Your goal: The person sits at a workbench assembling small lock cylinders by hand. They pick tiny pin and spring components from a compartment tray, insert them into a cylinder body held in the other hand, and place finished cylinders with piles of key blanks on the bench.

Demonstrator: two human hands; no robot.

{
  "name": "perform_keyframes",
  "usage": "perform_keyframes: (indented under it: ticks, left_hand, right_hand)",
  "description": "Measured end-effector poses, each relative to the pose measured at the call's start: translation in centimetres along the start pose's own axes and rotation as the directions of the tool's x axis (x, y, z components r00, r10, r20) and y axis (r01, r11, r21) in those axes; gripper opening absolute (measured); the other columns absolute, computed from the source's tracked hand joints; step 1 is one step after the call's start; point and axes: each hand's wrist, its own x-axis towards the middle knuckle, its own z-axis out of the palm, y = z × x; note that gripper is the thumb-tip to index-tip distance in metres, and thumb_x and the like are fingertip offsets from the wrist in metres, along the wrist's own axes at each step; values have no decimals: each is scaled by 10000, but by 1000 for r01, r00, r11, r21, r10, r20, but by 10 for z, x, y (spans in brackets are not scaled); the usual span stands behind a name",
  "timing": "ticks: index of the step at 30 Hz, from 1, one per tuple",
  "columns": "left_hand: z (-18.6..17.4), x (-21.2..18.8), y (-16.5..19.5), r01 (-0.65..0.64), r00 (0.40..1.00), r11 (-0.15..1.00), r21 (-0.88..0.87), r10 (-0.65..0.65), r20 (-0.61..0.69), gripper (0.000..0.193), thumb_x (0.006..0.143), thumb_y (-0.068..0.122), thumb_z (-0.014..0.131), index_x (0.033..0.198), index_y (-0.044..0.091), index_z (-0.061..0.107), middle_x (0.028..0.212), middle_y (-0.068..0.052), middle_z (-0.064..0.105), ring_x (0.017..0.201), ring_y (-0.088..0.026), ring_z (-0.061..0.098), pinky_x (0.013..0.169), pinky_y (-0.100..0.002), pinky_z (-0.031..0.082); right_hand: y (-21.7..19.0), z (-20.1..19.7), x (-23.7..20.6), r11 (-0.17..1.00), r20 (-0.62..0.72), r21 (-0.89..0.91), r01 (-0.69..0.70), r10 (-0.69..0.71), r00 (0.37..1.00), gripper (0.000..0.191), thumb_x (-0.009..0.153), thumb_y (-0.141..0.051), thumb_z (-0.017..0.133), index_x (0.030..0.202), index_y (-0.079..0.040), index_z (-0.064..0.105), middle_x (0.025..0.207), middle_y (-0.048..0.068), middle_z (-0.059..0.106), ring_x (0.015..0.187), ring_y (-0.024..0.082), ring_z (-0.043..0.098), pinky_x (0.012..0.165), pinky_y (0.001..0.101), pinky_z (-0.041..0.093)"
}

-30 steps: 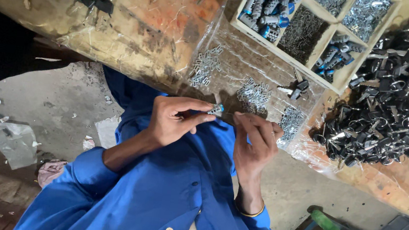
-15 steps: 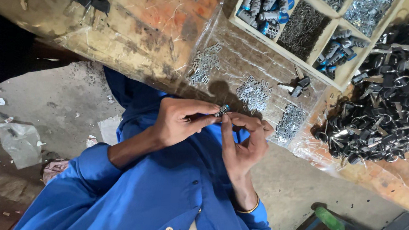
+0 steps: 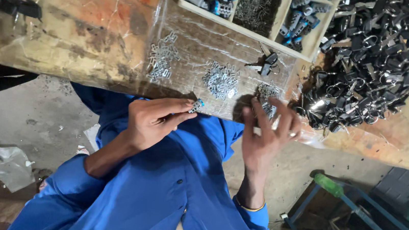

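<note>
While your left hand [image 3: 155, 122] pinches the small cylinder part [image 3: 196, 105] between thumb and fingertips, keep its blue-tipped end pointing out toward the bench edge, as it does in the head view. That grip is narrow and closed on the part; the part sticks out past the fingertips, up and to the right of the palm, just over the edge of the plastic-covered bench [image 3: 96, 30].

Your right hand [image 3: 266, 132] is spread wide, fingers fanned, holding nothing I can make out. Its fingertips hover at the right-hand pile of small metal pieces [image 3: 268, 94]; whether they touch the pile, I can't tell.

My read for doing this step well: pick one piece only, with fingertips rather than the whole hand, so the pile doesn't scatter. Bring it to the cylinder rather than moving the cylinder, and keep the left grip steady.

Same view, rest of the bench: middle pile [image 3: 221, 78] and left pile [image 3: 162, 59] lie well apart from both hands. Wooden divider tray [image 3: 270, 32] with more cylinders sits beyond them. Heap of dark keys [image 3: 374, 62] is near your right hand; mind your fingers don't drag into it.
</note>
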Motion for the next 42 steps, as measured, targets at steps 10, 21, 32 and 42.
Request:
perform_keyframes:
  ticks: [10, 21, 32, 42]
  left_hand:
    - [5, 2, -1, 103, 995, 987, -123, -102, 14, 229, 876, -30, 832, 1088, -30, 745, 1105, -140, 777, 692, -107, 737, 549, -225, 585]
    - [4, -3, 1, 93, 996, 993, -76, -93, -2, 219, 877, 13, 842, 1077, -8, 755, 1067, -121, 786, 692, -110, 740, 569, -234, 590]
    - [-5, -4, -1, -40, 999, 996, 86, 38, 34, 234, 873, 44, 838, 1092, 28, 756, 1099, -113, 780, 895, -214, 799, 687, -281, 631]
    - [-11, -6, -4, -243, 970, 950, 195, 233, 75, 235, 880, 10, 822, 1102, 34, 750, 1138, -123, 766, 964, -242, 789, 778, -310, 647]
  right_hand:
    - [8, 1, -14, 976, 14, 164, 145, -149, 989, 355, 801, -254, 896, 1126, -189, 767, 1406, 82, 565, 1326, 347, 431, 1105, 500, 334]
    - [-28, 14, -17, 807, -25, 584, 89, -91, 996, 200, 879, 81, 781, 1010, -54, 714, 1015, 56, 741, 936, 203, 687, 939, 323, 425]
    - [-64, 22, -8, 491, 210, 830, -265, 165, 964, 260, 847, 11, 812, 1047, -51, 657, 959, -1, 742, 821, 101, 627, 742, 260, 463]
    - [-45, 9, -3, 858, 159, 508, 81, -186, 970, 288, 839, -101, 895, 1095, -191, 798, 1016, -31, 689, 970, 176, 604, 917, 352, 361]
